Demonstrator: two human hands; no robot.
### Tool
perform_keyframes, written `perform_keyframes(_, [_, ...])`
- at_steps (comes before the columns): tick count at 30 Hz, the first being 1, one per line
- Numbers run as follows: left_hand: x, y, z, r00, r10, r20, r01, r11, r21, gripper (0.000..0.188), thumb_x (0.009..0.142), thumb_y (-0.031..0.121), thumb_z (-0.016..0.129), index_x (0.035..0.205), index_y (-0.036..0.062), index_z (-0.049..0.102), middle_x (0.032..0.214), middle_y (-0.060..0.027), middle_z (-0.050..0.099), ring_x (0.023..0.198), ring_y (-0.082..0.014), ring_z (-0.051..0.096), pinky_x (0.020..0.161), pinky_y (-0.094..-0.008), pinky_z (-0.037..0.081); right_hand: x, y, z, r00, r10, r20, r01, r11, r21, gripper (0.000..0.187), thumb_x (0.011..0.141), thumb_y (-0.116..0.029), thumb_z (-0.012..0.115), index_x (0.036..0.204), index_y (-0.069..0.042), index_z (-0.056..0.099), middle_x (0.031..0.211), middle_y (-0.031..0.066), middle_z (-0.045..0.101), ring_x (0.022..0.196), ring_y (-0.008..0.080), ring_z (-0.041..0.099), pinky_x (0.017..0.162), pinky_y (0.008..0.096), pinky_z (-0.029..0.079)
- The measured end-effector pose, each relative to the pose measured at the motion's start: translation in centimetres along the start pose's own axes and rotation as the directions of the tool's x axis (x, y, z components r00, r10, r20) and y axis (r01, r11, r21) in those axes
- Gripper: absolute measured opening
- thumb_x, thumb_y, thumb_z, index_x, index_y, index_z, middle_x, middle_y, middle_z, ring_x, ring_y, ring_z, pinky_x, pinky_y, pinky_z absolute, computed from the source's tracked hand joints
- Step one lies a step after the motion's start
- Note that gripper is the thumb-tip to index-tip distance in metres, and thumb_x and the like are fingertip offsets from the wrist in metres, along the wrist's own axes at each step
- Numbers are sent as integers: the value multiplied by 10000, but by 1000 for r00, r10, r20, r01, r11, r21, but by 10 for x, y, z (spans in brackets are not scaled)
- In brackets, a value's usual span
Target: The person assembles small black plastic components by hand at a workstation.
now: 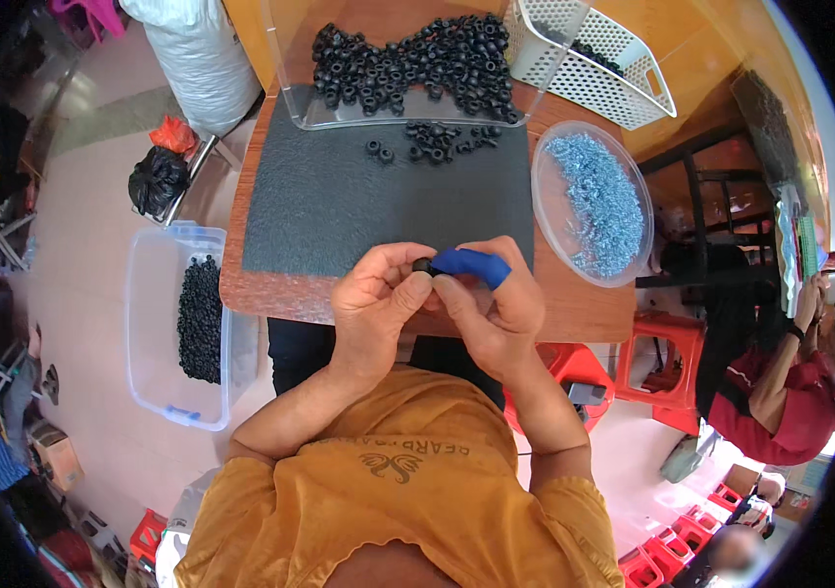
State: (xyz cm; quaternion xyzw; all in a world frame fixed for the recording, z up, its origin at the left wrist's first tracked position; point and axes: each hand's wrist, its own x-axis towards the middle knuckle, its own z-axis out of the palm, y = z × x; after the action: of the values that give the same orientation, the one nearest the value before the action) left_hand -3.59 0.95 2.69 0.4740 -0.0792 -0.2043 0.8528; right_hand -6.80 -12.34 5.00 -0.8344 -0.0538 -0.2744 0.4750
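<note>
Both hands meet over the table's near edge. Between the thumb and fingers of my left hand (370, 299) is a small black round part (423, 266). My right hand (501, 314) pinches at its right side, thumb and index finger pressed close against it. A blue cover (471, 263) wraps that index finger. Whether the right fingertips also hold a tiny second piece is hidden. Ahead of the hands lies a dark grey mat (339, 206), with a small heap of similar black ring-shaped parts (437, 142) at its far side.
A clear tray (295, 113) of black parts (407, 69) stands at the back. On the right are a round tub (543, 211) of shiny bluish small pieces and a white perforated basket (638, 64). A clear bin (153, 333) sits low at left. Red stools (667, 358) and another person (780, 402) are at right.
</note>
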Motion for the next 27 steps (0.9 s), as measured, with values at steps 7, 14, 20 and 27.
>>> perform_keyframes(7, [-16,7,8,999,36,-13,-36,999,37,224,884,43,573,1089,-40,538,875,-53,603,741,-92,581,686,-220,495,-18,-10,-5,996,76,-45,-68,983,172,192,716,42,690,882,-7,609,838,94,609,716,195,590,584,287,469])
perform_keyframes(14, [-29,13,18,998,-60,-4,60,995,-83,211,902,64,552,1082,-45,530,826,-78,619,704,-109,591,648,-228,493,-35,-26,3,908,419,-1,-285,620,731,121,826,57,609,934,10,581,862,24,580,667,91,570,567,225,486])
perform_keyframes(20, [-34,14,18,992,-108,-66,100,988,-119,207,892,77,570,1062,-36,537,816,-78,624,665,-111,580,608,-238,484,-44,-27,9,944,325,-55,-218,741,635,97,850,32,591,945,19,574,857,36,551,729,104,586,586,225,491])
perform_keyframes(27, [-38,19,16,990,-116,-75,108,989,-101,210,877,73,592,1053,-32,543,803,-60,614,660,-99,572,608,-234,482,-40,-21,-8,967,252,-31,-199,826,527,82,873,12,567,954,25,576,879,40,567,753,128,614,643,245,515])
